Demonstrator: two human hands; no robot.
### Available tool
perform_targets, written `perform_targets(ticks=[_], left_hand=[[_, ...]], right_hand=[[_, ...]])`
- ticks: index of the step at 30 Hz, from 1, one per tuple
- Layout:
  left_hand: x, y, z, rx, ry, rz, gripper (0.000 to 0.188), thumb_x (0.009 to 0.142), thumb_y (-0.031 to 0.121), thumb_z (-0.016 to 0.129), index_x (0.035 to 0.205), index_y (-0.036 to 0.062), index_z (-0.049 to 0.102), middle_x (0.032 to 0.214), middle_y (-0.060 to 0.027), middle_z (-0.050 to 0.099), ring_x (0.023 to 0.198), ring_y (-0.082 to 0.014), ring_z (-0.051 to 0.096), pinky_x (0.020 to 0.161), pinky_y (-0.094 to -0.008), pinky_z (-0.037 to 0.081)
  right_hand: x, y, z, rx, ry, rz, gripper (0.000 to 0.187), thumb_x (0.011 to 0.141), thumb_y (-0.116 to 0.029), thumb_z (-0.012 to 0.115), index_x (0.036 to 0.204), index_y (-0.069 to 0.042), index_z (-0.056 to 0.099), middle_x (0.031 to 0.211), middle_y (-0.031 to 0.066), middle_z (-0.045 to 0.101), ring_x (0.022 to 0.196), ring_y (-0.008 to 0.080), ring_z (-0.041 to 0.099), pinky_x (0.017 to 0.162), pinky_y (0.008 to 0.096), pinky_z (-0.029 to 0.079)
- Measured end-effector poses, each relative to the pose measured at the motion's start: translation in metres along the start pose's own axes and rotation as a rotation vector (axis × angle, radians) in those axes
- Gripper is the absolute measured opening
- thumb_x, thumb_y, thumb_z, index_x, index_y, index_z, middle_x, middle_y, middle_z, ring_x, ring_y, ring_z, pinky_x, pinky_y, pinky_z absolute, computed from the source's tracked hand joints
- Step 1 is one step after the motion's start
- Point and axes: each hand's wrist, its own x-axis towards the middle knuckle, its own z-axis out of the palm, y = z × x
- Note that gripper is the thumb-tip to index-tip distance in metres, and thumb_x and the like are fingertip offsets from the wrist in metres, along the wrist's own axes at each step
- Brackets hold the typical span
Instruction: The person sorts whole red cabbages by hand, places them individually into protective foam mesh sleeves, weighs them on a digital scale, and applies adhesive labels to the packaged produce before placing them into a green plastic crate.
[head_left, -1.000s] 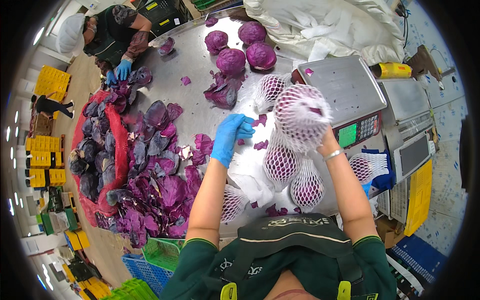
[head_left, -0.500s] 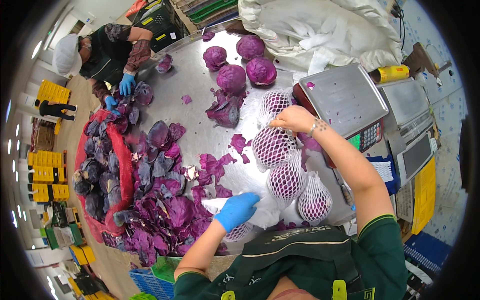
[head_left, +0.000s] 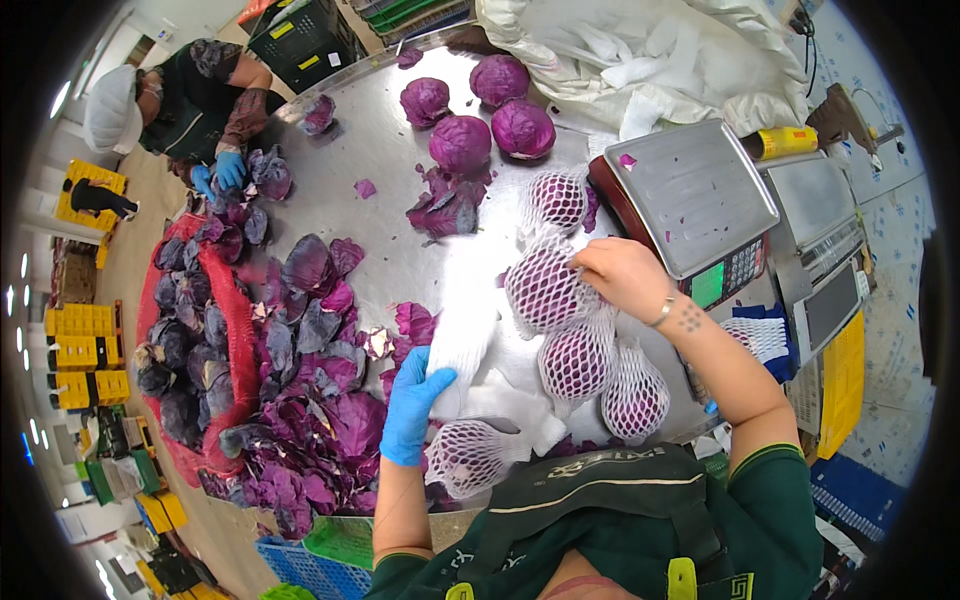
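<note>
My left hand (head_left: pixel 408 405), in a blue glove, grips the lower end of a white foam net sleeve (head_left: pixel 466 300) stretched out over the metal table. A red cabbage in foam net (head_left: pixel 470 458) lies just right of that wrist. My bare right hand (head_left: pixel 628 280) has its fingers curled together at the edge of another netted cabbage (head_left: pixel 545 290); whatever they pinch is hidden. More netted cabbages, an upper one (head_left: pixel 557 199), a middle one (head_left: pixel 577 363) and a lower one (head_left: pixel 636 398), lie around it. Loose white sleeves (head_left: pixel 510 400) lie between my hands.
Bare red cabbages (head_left: pixel 460 144) stand at the back. Purple leaves (head_left: pixel 350 430) heap up left, beside a red mesh sack (head_left: pixel 235 350) of cabbages. A co-worker's gloved hands (head_left: pixel 229 170) handle cabbage far left. A weighing scale (head_left: pixel 690 200) stands right, a big white bag (head_left: pixel 650 60) behind.
My left hand has moved left and up, drawing out the white sleeve and uncovering the netted cabbage near me. My right hand has shifted right and slightly toward me.
</note>
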Motion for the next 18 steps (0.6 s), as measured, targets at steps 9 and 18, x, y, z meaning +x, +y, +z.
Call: perform_targets(ticks=[9,18], left_hand=[[-0.04,-0.031,0.046,0.54,-0.167,0.031,0.04,0.079,0.012,0.075,0.111,0.0023,0.053,0.103,-0.0066,0.059,0.095,-0.0134,0.054,0.086,-0.0294,0.046],[-0.04,0.03,0.041,-0.065,0.134,0.19,0.015,0.09,0.006,0.058,0.097,-0.003,0.068,0.087,-0.0053,0.068,0.08,-0.0127,0.063,0.082,-0.0276,0.051]], right_hand=[[-0.033,-0.1,0.027,1.214,-0.129,0.393,0.032,0.088,-0.013,0.066,0.117,0.0,0.061,0.107,0.007,0.066,0.091,0.0133,0.062,0.078,0.0279,0.049],[-0.055,-0.093,-0.034,1.123,-0.191,0.382,0.025,0.095,-0.011,0.052,0.117,-0.002,0.06,0.088,0.0058,0.066,0.074,0.0128,0.066,0.057,0.0253,0.054]])
